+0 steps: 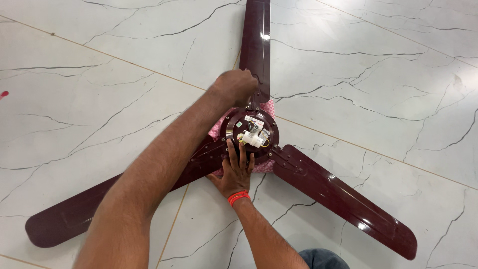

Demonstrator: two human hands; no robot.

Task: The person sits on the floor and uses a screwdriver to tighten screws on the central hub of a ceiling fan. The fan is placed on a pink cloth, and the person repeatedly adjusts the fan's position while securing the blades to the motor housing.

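Note:
A maroon ceiling fan lies on the floor with its round motor hub (234, 127) facing up and a white capacitor and wires (253, 137) in its middle. One blade (256, 40) points away from me, another (343, 197) runs to the lower right, and a third (64, 219) runs to the lower left under my forearm. My left hand (238, 85) is curled at the root of the far blade, fingers closed against its edge; what lies inside them is hidden. My right hand (235, 169), with a red band on its wrist, lies flat on the hub's near rim with fingers spread.
A pink cloth (269, 107) lies under the hub. The floor is white marble tile (373, 74) with dark veins and thin joints. My knee in blue denim (322, 259) shows at the bottom edge. A small red object (3, 93) sits at the far left edge.

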